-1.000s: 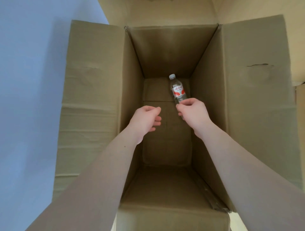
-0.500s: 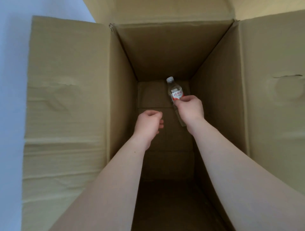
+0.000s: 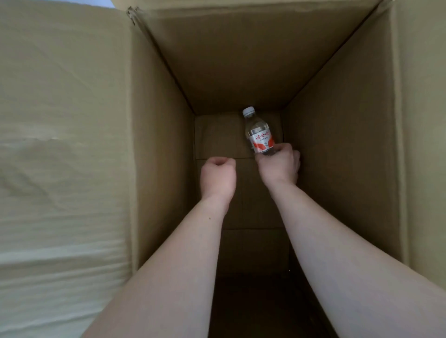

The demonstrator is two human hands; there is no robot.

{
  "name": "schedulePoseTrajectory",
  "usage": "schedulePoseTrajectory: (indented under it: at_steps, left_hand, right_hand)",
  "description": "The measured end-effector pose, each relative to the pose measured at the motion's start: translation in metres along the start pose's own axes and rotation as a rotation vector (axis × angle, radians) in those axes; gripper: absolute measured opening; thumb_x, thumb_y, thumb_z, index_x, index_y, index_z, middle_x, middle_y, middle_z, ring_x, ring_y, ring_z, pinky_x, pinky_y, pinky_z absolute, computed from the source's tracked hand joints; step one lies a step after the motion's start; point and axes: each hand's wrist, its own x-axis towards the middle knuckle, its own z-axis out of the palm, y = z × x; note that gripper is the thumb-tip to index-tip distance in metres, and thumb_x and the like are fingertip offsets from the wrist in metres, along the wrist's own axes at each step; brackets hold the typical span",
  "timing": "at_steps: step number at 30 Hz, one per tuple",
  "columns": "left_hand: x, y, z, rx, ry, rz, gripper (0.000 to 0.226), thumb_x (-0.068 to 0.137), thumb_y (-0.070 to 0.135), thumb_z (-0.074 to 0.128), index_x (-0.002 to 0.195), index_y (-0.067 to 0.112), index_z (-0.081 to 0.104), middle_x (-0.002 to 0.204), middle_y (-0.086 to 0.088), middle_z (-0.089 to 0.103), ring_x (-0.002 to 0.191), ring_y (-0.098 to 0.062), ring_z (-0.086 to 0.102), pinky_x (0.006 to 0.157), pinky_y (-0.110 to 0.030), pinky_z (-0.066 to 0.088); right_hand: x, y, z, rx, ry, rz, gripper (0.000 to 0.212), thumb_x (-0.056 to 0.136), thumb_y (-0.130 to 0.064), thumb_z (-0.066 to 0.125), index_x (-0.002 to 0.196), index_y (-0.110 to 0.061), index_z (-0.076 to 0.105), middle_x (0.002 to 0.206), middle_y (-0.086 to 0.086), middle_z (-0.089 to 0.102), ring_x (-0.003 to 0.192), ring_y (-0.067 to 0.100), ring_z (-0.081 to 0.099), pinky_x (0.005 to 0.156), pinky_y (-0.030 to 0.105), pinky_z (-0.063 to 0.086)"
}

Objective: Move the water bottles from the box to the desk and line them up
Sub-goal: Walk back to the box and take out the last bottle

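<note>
Right hand [image 3: 280, 166] grips the water bottle [image 3: 259, 135] low, deep in the cardboard box [image 3: 337, 144]; left hand [image 3: 218, 177] fisted, empty. Full, smooth, probably slippery: hold mid-body.

1. A sliver of pale blue-grey surface [image 3: 96, 2] shows at the top left edge of the frame; whether it is wall or floor cannot be told.
2. Soft, even light falls from above, bright at the upper left and dim toward the lower centre.
3. No furniture or window is in view.
</note>
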Motion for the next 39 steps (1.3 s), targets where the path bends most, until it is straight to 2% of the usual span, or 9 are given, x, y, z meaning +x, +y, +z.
schedulePoseTrajectory:
  at_steps: [2,7,11,18,23,26,29,35,39]
  left_hand:
    - [0.005,-0.006,0.003,0.017,-0.006,-0.043,0.009,0.102,0.026,0.058,0.108,0.033,0.056,0.109,0.003,0.067,0.106,-0.019,0.065,0.095,-0.037,0.056]
    - [0.020,-0.014,0.008,0.015,0.012,-0.073,0.009,0.102,0.027,0.058,0.104,0.034,0.053,0.108,0.003,0.066,0.106,-0.019,0.065,0.090,-0.033,0.053]
    - [0.029,-0.004,0.012,0.005,-0.001,-0.050,0.007,0.101,0.027,0.059,0.103,0.032,0.056,0.109,0.000,0.068,0.106,-0.021,0.066,0.097,-0.041,0.055]
    - [0.042,-0.004,0.012,-0.032,0.003,-0.049,0.009,0.101,0.025,0.059,0.100,0.034,0.057,0.107,0.001,0.069,0.105,-0.020,0.066,0.094,-0.037,0.055]
    - [0.039,-0.006,0.011,-0.034,-0.023,-0.030,0.010,0.102,0.025,0.059,0.106,0.034,0.057,0.107,0.003,0.068,0.103,-0.016,0.066,0.082,-0.028,0.054]
    - [0.035,-0.002,0.010,-0.033,-0.038,0.007,0.009,0.102,0.026,0.058,0.099,0.035,0.057,0.106,0.003,0.069,0.098,-0.014,0.068,0.076,-0.026,0.052]
    - [0.029,-0.003,0.006,-0.033,-0.033,0.029,0.012,0.101,0.026,0.058,0.096,0.036,0.057,0.104,0.002,0.070,0.096,-0.014,0.069,0.078,-0.027,0.054]
    - [0.003,-0.014,-0.003,-0.008,-0.054,0.035,0.009,0.102,0.026,0.058,0.108,0.031,0.060,0.106,0.002,0.070,0.098,-0.014,0.068,0.079,-0.027,0.054]
    - [-0.021,-0.017,-0.013,0.000,-0.057,0.055,0.012,0.102,0.026,0.058,0.114,0.028,0.061,0.106,0.002,0.069,0.098,-0.014,0.068,0.079,-0.028,0.054]
  right_hand:
    - [0.003,0.003,0.006,-0.040,0.011,-0.003,0.068,0.084,-0.035,0.078,0.142,-0.016,0.047,0.144,0.010,0.044,0.134,0.031,0.043,0.110,0.051,0.041]
    - [0.019,0.004,0.026,-0.093,0.023,0.011,0.091,0.080,-0.039,0.081,0.153,-0.020,0.029,0.155,0.011,0.031,0.144,0.034,0.032,0.114,0.053,0.032]
    - [0.034,0.001,0.035,-0.099,0.022,0.029,0.093,0.080,-0.039,0.081,0.154,-0.020,0.028,0.156,0.011,0.032,0.145,0.034,0.031,0.116,0.053,0.029]
    - [0.054,-0.003,0.049,-0.223,-0.022,0.061,0.096,0.080,-0.037,0.081,0.154,-0.020,0.024,0.158,0.015,0.027,0.145,0.037,0.028,0.115,0.055,0.027]
    - [0.056,-0.001,0.048,-0.263,-0.016,0.039,0.081,0.083,-0.032,0.079,0.149,-0.017,0.034,0.150,0.014,0.037,0.139,0.036,0.037,0.109,0.055,0.034]
    - [0.047,-0.004,0.048,-0.241,0.003,0.020,0.079,0.082,-0.036,0.079,0.146,-0.016,0.038,0.145,0.014,0.046,0.135,0.034,0.044,0.107,0.053,0.036]
    - [0.031,-0.008,0.048,-0.188,-0.003,0.039,0.080,0.079,-0.041,0.080,0.144,-0.018,0.039,0.140,0.012,0.053,0.131,0.034,0.049,0.106,0.052,0.038]
    - [-0.003,-0.005,0.029,-0.171,-0.020,-0.002,0.078,0.075,-0.039,0.084,0.137,-0.018,0.042,0.130,0.010,0.059,0.120,0.033,0.057,0.101,0.052,0.046]
    - [-0.029,-0.006,0.007,-0.114,-0.028,-0.017,0.079,0.073,-0.039,0.086,0.135,-0.019,0.040,0.125,0.008,0.059,0.111,0.030,0.061,0.084,0.042,0.052]
